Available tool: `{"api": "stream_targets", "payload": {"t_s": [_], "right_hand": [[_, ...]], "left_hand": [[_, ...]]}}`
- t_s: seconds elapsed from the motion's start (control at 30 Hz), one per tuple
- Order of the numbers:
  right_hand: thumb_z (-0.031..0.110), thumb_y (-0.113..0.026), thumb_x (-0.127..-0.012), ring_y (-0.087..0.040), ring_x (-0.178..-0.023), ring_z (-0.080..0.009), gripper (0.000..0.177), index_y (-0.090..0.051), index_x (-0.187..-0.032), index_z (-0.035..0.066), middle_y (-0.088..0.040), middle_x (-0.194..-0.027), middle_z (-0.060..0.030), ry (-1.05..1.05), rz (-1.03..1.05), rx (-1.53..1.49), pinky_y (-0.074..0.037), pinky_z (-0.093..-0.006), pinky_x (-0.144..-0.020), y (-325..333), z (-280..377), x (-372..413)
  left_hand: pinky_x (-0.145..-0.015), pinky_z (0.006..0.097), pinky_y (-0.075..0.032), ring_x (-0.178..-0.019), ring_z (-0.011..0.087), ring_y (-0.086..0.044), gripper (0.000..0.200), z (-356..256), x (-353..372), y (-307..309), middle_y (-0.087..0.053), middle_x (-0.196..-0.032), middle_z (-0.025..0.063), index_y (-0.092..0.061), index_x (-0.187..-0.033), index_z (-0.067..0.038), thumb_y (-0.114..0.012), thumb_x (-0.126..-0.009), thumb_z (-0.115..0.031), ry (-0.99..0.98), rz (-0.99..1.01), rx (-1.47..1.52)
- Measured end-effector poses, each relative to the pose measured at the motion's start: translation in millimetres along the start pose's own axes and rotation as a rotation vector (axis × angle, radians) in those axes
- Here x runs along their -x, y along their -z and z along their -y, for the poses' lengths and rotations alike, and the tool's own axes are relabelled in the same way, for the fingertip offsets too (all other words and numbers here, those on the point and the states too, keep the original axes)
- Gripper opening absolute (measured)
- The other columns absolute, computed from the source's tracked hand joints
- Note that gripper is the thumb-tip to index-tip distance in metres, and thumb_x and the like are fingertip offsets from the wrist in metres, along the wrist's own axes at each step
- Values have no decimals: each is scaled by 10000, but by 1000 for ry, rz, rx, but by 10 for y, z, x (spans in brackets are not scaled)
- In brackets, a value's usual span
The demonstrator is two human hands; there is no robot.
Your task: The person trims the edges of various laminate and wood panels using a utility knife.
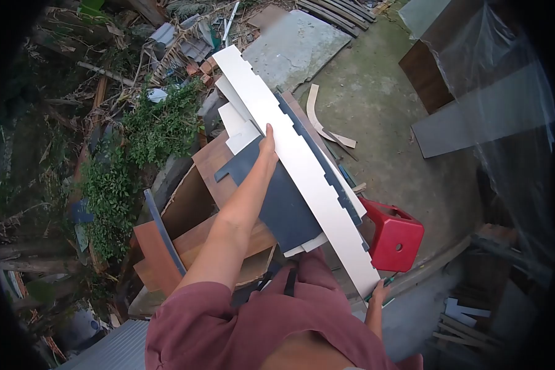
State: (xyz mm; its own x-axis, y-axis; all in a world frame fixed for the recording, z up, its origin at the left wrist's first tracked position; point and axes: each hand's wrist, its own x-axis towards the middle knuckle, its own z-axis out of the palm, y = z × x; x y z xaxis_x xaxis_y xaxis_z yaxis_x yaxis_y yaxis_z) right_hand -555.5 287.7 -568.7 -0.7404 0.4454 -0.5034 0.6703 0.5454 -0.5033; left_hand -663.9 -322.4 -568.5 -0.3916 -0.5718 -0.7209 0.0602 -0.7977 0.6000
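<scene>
Leafy green plants (166, 120) and scattered debris run along the left side of an outdoor yard. Next to them, brown panels (160, 253) lie at uneven angles, partly behind the left arm. Further right, a dark sheet (287, 206) lies flat under the long white board (308, 166), which slants across the pile from the upper left down to the lower right, its right edge notched.

At the board's left edge, the left hand (267, 147) has its thumb on the upper face; the grip looks closed on the board, though the fingers are hidden. Steady, even pressure here should resist twisting, since so long and thin a piece probably flexes. At the board's lower end, the right hand (378, 298) has its grip closed around what looks like a green tool (388, 282), too small to identify. Any pointed or sharp part is best turned away from the legs, and the end needs support so that the notches do not snag on the layers beneath.

Just beside that end stands a red stool (398, 240), close enough to knock. Over on the far right, clear plastic (505, 80) drapes over a grey board (450, 126).
</scene>
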Motion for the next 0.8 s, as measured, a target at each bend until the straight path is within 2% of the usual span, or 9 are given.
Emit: {"api": "stream_targets", "payload": {"t_s": [0.1, 0.33, 0.4, 0.43, 0.53, 0.63, 0.73, 0.77, 0.8], "right_hand": [[203, -514, -858, -512, -1068, -367, 484, -418, -1188, -138, -506, -1162, -285, 9, -1, 64, -380, -381, -925, -80, -4, -54], [244, -512, -877, -513, -1061, -334, 507, -408, -1207, -127, -503, -1175, -259, 41, -19, 14, -388, -373, -913, -157, -70, -233], [257, -517, -887, -534, -1006, -283, 483, -429, -1196, -103, -527, -1147, -218, 73, -54, -49, -416, -355, -868, -146, -147, -330], [257, -517, -887, -534, -1006, -283, 483, -429, -1196, -103, -527, -1147, -218, 92, -48, -35, -416, -355, -868, -110, -93, -320], [221, -495, -892, -526, -1057, -322, 501, -371, -1245, -112, -491, -1198, -242, 59, 73, -72, -403, -374, -905, -38, 70, -209], [203, -506, -887, -550, -1013, -327, 486, -380, -1243, -102, -515, -1170, -226, 72, 128, -35, -416, -383, -891, -5, 156, -189], [211, -519, -882, -568, -979, -308, 491, -388, -1230, -109, -538, -1136, -219, 22, 183, -109, -452, -397, -839, 24, 187, -262], [211, -519, -882, -568, -979, -308, 491, -388, -1230, -109, -538, -1136, -219, 79, 241, -40, -452, -397, -839, 133, 240, -316], [218, -517, -884, -586, -940, -295, 470, -406, -1207, -105, -554, -1101, -210, 338, 153, 282, -478, -390, -773, 207, -288, -1184]], "left_hand": [[-932, 479, -431, -1129, 315, -509, 661, -47, -49, -43, -486, -1247, 190, -369, -1267, 59, -430, -906, -491, 5, 43, -15], [-971, 460, -378, -1205, 317, -436, 684, 18, 284, -59, -456, -1282, 189, -364, -1281, 43, -427, -898, -520, -11, 20, -115], [-955, 367, -400, -1183, 290, -460, 757, 179, 280, 79, -448, -1276, 232, -296, -1289, 144, -473, -891, -475, -140, -41, -470], [-970, 349, -374, -1202, 281, -435, 772, 114, 613, 17, -387, -1326, 235, -246, -1318, 138, -498, -882, -448, -171, 8, -532], [-939, 385, -397, -1145, 284, -484, 685, 131, 1486, -8, -421, -1288, 212, -286, -1321, 63, -496, -890, -425, -90, 131, -531], [-916, 410, -415, -1073, 296, -540, 600, 408, 1904, 457, -463, -1244, 197, -326, -1299, 11, -489, -900, -408, 106, 236, -434], [-895, 436, -428, -972, 302, -592, 545, 780, 2247, 1202, -481, -1219, 188, -366, -1270, -21, -491, -900, -401, 238, 152, -332], [-893, 447, -430, -934, 308, -606, 522, 897, 2384, 1453, -491, -1198, 185, -391, -1244, -23, -492, -898, -401, 262, 114, -295], [-886, 450, -435, -942, 311, -602, 509, 938, 2574, 1712, -493, -1190, 198, -390, -1242, -27, -497, -897, -385, 277, 60, -277]]}}
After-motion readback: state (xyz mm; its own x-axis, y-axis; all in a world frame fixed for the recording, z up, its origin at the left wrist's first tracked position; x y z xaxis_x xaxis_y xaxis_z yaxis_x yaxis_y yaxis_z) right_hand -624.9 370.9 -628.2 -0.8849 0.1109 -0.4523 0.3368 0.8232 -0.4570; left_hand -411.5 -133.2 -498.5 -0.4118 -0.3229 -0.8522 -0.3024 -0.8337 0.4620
